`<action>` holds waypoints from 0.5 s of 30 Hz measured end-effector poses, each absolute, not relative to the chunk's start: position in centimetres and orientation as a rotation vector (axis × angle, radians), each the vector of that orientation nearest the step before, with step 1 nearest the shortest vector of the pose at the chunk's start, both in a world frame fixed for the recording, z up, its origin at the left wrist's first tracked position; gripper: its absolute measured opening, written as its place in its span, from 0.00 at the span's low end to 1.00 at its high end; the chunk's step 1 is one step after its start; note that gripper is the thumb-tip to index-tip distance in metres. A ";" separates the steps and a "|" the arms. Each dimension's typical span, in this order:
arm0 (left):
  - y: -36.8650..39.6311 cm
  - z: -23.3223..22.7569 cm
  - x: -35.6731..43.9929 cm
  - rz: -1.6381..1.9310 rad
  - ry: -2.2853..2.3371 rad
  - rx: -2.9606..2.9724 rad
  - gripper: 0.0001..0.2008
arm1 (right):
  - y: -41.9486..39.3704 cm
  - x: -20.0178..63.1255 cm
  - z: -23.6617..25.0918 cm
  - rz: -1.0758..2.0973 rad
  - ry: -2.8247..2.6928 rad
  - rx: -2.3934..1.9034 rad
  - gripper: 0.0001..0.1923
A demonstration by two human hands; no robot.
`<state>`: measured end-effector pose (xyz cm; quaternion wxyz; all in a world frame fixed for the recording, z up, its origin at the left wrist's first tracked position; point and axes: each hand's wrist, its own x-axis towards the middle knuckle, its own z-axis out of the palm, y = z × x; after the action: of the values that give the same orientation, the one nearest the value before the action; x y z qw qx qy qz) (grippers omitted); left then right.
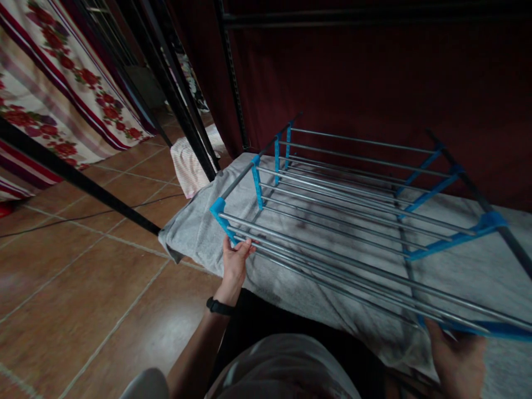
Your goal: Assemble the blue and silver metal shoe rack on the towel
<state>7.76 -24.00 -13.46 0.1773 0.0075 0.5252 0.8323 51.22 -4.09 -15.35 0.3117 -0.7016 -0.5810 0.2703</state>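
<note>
While the drying rack (353,221) sits over a grey cloth (195,233) — left hand (235,263) and right hand (457,360) both closed around its near rods.

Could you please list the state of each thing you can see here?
Drying rack: lying flat on the towel, held at both near corners.
Grey towel: spread out under the rack.
Left hand: gripping a rod.
Right hand: gripping the blue corner.

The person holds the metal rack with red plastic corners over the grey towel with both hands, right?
Not quite: the head view shows the rack's plastic corners are blue, not red. The left hand and right hand do hold it over the grey towel.
</note>
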 end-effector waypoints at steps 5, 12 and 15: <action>-24.0 -13.8 7.7 2.382 1.473 -0.004 0.42 | -4.1 51.4 -15.7 0.694 -1.546 -1.888 0.45; -23.9 -14.0 7.7 2.392 1.489 -0.011 0.42 | -3.7 52.1 -16.6 0.648 -1.617 -1.840 0.44; -23.9 -14.2 7.6 2.402 1.491 -0.025 0.42 | -3.6 52.6 -17.2 0.597 -1.630 -1.905 0.43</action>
<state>7.61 -23.87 -14.16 0.1566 -0.0086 0.5210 0.8390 52.64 -3.56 -17.23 0.2782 -0.7100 -0.6075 0.2224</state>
